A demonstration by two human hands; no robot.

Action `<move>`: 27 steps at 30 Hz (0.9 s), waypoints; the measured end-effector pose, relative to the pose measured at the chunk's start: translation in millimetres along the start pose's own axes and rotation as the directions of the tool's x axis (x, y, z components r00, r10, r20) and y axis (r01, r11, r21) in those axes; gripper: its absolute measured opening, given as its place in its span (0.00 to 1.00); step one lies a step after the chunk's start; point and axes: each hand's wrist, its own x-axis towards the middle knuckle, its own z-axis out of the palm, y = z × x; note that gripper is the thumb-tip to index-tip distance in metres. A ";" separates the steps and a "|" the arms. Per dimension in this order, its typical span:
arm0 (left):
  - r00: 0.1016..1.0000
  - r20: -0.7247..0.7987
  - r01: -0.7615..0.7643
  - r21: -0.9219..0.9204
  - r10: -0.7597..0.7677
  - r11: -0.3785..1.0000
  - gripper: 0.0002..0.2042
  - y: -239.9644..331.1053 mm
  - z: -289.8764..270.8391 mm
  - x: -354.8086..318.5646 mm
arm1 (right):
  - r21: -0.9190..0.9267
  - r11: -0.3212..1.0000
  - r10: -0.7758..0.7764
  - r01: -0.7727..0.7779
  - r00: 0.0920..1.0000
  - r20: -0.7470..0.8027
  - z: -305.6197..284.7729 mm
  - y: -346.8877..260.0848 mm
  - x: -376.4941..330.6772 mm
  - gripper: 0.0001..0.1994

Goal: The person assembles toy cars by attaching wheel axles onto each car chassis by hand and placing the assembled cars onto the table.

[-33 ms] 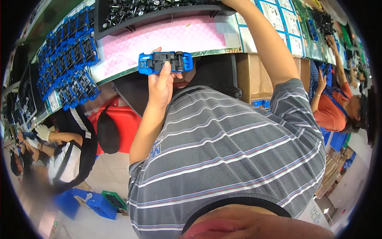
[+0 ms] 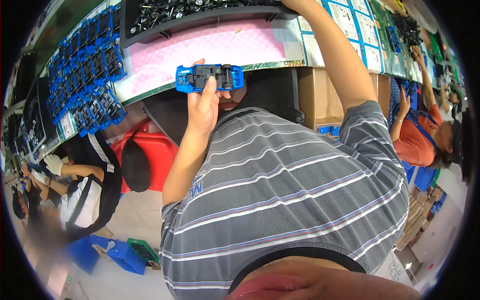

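Note:
My left hand (image 2: 202,107) is closed round a blue toy car (image 2: 201,80), thumb across its black underside. The car is held bottom up just off the table's front edge, with a pair of black wheels showing at its right end. My right arm reaches forward to the top of the picture, where my right hand (image 2: 300,5) is at the right end of a black tray (image 2: 200,23). Its fingers are cut off by the upper edge, so what they touch is hidden. Many small black wheel parts with shiny metal bits (image 2: 170,12) lie heaped in the tray.
Rows of blue toy cars (image 2: 90,70) lie bottom up on the table's left. Pink bubble sheet (image 2: 200,52) covers the table before me. Printed cards (image 2: 350,25) lie right, above a cardboard box (image 2: 327,97). A red chair (image 2: 157,155) stands left. Co-workers sit on both sides.

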 end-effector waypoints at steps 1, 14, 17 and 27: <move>1.000 0.011 0.013 -0.005 -0.013 1.000 0.26 -0.9 -1.8 0.0 | -0.002 0.998 -0.057 0.057 0.998 -0.019 2.4 6.5 0.4 0.06; 1.000 -0.006 0.025 -0.013 -0.025 1.000 0.26 -0.1 -6.3 4.7 | 0.432 0.896 0.011 -0.108 0.975 0.222 -38.6 -70.9 -45.3 0.07; 0.998 0.023 0.059 0.015 -0.059 0.998 0.27 -2.7 -4.5 7.9 | 0.604 0.794 -0.195 0.063 0.969 0.155 -22.7 -122.7 -87.6 0.17; 0.983 0.039 0.171 0.143 -0.178 0.975 0.16 -24.6 -49.3 -5.3 | 0.412 0.881 -0.335 0.233 0.922 0.194 25.3 -192.1 -121.8 0.26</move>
